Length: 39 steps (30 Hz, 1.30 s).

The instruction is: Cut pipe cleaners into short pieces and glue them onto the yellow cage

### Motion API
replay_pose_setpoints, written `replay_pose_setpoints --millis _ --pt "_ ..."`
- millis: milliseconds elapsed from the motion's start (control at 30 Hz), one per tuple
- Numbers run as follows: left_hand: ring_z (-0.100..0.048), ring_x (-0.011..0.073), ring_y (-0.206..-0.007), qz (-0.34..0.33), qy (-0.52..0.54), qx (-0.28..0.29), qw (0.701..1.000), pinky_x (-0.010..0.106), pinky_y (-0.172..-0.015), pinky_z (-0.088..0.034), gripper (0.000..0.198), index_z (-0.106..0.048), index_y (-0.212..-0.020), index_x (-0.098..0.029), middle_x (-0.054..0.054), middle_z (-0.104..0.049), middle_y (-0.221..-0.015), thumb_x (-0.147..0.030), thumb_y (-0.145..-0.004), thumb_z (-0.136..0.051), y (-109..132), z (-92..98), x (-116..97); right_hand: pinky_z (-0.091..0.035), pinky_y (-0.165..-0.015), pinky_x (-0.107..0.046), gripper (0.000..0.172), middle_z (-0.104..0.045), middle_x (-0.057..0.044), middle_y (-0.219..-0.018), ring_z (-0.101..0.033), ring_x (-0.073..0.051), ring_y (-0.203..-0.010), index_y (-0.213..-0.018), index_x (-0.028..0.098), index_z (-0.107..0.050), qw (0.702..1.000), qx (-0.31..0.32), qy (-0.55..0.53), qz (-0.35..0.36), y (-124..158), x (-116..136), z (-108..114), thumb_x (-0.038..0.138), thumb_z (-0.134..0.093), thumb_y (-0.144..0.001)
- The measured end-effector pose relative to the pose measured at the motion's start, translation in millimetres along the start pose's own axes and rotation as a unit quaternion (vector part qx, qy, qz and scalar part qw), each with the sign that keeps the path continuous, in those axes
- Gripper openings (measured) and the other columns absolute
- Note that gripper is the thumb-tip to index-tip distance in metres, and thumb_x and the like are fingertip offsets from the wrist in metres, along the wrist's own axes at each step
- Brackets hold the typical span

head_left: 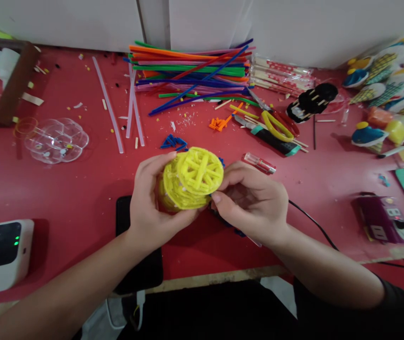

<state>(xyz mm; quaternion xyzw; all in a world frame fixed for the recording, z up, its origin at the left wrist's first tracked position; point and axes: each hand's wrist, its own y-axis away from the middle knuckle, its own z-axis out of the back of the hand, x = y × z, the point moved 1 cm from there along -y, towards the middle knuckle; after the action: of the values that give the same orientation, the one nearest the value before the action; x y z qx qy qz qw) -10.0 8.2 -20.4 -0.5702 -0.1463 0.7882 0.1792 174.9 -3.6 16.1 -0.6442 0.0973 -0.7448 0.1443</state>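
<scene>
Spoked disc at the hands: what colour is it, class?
The disc is bright yellow, seen best in the head view.

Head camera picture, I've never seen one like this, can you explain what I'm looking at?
There's no machine here, just a person's bare left hand and right hand, seen by a camera worn on the head, looking forward and down. The left holds a yellow craft piece; the right's thumb and finger are at its edge, though I can't tell whether they grip anything. On the red table lie colorful pipe cleaners, a clear flower-shaped dish and a flat black device.
</scene>
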Motion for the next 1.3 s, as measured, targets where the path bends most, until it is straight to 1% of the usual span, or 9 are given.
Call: replay_pose_setpoints --millis 167,333,433,633,833,933,1067,1167,1300 --pt "-0.061 0.0334 -0.122 -0.016 -0.005 -0.006 1.000 0.057 -0.107 -0.053 0.077 -0.053 -0.134 -0.032 0.010 -0.060 -0.131 -0.034 -0.066 -0.089 0 0.1 0 -0.051 -0.053 -0.023 0.016 -0.063 0.001 -0.075 -0.062 -0.011 -0.062 -0.078 0.021 -0.064 0.999 0.001 0.039 0.011 0 1 0 0.005 -0.067 -0.076" --pt "-0.061 0.0344 -0.123 -0.020 -0.012 -0.006 1.000 0.058 -0.107 -0.052 0.079 -0.053 -0.136 -0.031 0.011 -0.060 -0.131 -0.032 -0.066 -0.090 0 0.2 1 -0.051 -0.053 -0.024 0.016 -0.062 0.001 -0.074 -0.061 -0.012 -0.063 -0.077 0.021 -0.062 0.999 -0.004 0.033 0.013 1 1 0 0.006 -0.066 -0.076" --pt "-0.061 0.0346 -0.125 -0.017 0.000 -0.011 1.000 0.059 -0.109 -0.051 0.079 -0.053 -0.137 -0.031 0.011 -0.060 -0.132 -0.036 -0.067 -0.090 1 -1.0 2 -0.052 -0.053 -0.024 0.017 -0.063 0.000 -0.074 -0.060 -0.012 -0.064 -0.077 0.022 -0.062 0.999 -0.007 0.048 0.021 -1 3 2 0.006 -0.066 -0.076" --pt "-0.059 0.0317 -0.133 0.019 0.059 -0.018 0.998 0.053 -0.104 -0.059 0.071 -0.046 -0.140 -0.040 0.008 -0.056 -0.144 -0.050 -0.079 -0.081 2 -3.4 3 -0.050 -0.049 -0.025 0.015 -0.062 -0.001 -0.077 -0.060 -0.013 -0.063 -0.081 0.023 -0.064 0.999 -0.031 0.021 0.030 -9 8 14 0.009 -0.068 -0.081" --pt "-0.059 0.0315 -0.131 0.008 0.031 -0.011 0.999 0.056 -0.113 -0.052 0.077 -0.047 -0.140 -0.037 0.008 -0.058 -0.139 -0.046 -0.075 -0.085 1 -2.6 3 -0.050 -0.051 -0.027 0.012 -0.065 -0.002 -0.076 -0.061 -0.014 -0.064 -0.080 0.023 -0.064 0.993 0.007 0.104 0.060 -5 8 8 0.012 -0.069 -0.081" --pt "-0.060 0.0319 -0.128 0.011 0.031 -0.008 0.999 0.056 -0.113 -0.051 0.077 -0.050 -0.139 -0.035 0.009 -0.058 -0.137 -0.039 -0.072 -0.088 2 -2.5 3 -0.047 -0.048 -0.025 0.012 -0.065 -0.001 -0.074 -0.059 -0.013 -0.062 -0.079 0.022 -0.064 0.990 -0.003 0.130 0.055 -3 5 4 0.011 -0.068 -0.078" --pt "-0.061 0.0328 -0.126 0.013 0.034 -0.002 0.999 0.057 -0.113 -0.051 0.079 -0.051 -0.139 -0.032 0.010 -0.059 -0.137 -0.032 -0.069 -0.089 4 -2.1 4 -0.046 -0.047 -0.024 0.011 -0.064 -0.001 -0.073 -0.056 -0.012 -0.059 -0.078 0.022 -0.063 0.990 -0.009 0.128 0.054 -2 3 2 0.011 -0.067 -0.078" --pt "-0.060 0.0336 -0.127 0.014 0.027 0.005 1.000 0.058 -0.112 -0.051 0.082 -0.050 -0.140 -0.032 0.011 -0.059 -0.138 -0.033 -0.068 -0.089 5 -1.9 5 -0.046 -0.047 -0.025 0.010 -0.063 -0.001 -0.072 -0.055 -0.012 -0.058 -0.078 0.022 -0.063 0.990 -0.005 0.130 0.057 -1 3 2 0.013 -0.068 -0.078" --pt "-0.061 0.0337 -0.125 0.019 0.019 0.007 1.000 0.057 -0.111 -0.052 0.084 -0.051 -0.140 -0.034 0.010 -0.059 -0.138 -0.035 -0.066 -0.090 5 -2.0 6 -0.043 -0.044 -0.024 0.012 -0.061 0.000 -0.068 -0.052 -0.011 -0.055 -0.075 0.023 -0.061 0.986 -0.023 0.151 0.065 -1 3 1 0.012 -0.067 -0.077"
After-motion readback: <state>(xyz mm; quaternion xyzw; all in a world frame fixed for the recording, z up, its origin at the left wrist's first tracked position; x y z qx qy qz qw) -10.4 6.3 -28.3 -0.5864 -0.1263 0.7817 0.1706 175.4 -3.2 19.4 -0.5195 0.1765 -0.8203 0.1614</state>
